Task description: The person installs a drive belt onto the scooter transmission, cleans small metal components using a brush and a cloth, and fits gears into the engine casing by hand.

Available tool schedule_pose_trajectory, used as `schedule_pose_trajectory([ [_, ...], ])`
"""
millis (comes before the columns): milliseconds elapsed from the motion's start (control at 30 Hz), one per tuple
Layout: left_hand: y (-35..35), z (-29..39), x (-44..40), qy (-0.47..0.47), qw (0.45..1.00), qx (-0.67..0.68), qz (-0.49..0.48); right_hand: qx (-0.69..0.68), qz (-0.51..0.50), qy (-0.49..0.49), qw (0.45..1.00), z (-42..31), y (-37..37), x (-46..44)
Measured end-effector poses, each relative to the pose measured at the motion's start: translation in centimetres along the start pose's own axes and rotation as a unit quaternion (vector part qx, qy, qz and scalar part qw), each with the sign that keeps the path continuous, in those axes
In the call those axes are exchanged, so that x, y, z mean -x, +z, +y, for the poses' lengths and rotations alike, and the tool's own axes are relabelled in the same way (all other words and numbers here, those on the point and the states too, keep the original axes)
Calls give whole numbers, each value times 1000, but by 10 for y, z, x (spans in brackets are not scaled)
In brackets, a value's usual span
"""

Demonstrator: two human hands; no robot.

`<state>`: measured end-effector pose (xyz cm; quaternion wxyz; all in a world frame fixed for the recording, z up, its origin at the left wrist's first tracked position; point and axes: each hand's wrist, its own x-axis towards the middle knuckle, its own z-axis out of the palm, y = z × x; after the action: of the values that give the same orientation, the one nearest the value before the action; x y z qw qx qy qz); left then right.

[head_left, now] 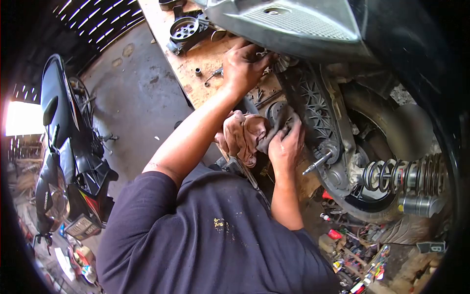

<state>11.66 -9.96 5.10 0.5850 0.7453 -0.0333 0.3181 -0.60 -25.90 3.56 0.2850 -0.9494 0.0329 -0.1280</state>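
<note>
My left hand (241, 66) is curled, its fingertips at the metal parts under the scooter's body panel (293, 27); what they grip is hidden. My right hand (288, 142) is closed on a dark rag (277, 128), which lies against a round metal part (277, 109). A brown rag (240, 136) is bunched between my forearms, touching the dark one. To the right of my hands is the ribbed engine case (318, 105), with a bare shaft (317, 163) sticking out at its lower end.
Sockets (198, 71), screws and a round slotted part (185, 31) lie on the wooden board (196, 90). Right of the case are a tire (364, 105) and a coil spring (391, 175). A black motorcycle (73, 147) stands at left. Clutter (357, 255) covers the lower right floor.
</note>
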Motion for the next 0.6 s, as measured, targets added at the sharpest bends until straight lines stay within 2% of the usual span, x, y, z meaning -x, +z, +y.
schedule_pose_trajectory([
  [33,3,-6,1,-50,998,35,-17,-13,-1,2,1000,-7,-4,-2],
  [133,4,-10,0,-33,999,-2,-14,-35,62,-27,997,-26,-3,-17],
  [233,2,-8,0,-8,999,-43,-10,-74,93,-61,991,-40,2,-42],
  [333,5,-14,-1,72,996,-52,28,-86,203,-132,967,-51,8,-73],
  [433,2,-4,0,51,993,-101,10,-124,206,-127,962,-52,15,-89],
  [500,3,-8,-2,53,994,-96,-3,-128,244,-151,949,-55,16,-92],
  [600,4,-14,-4,65,995,-72,0,-152,204,-138,957,-53,17,-88],
])
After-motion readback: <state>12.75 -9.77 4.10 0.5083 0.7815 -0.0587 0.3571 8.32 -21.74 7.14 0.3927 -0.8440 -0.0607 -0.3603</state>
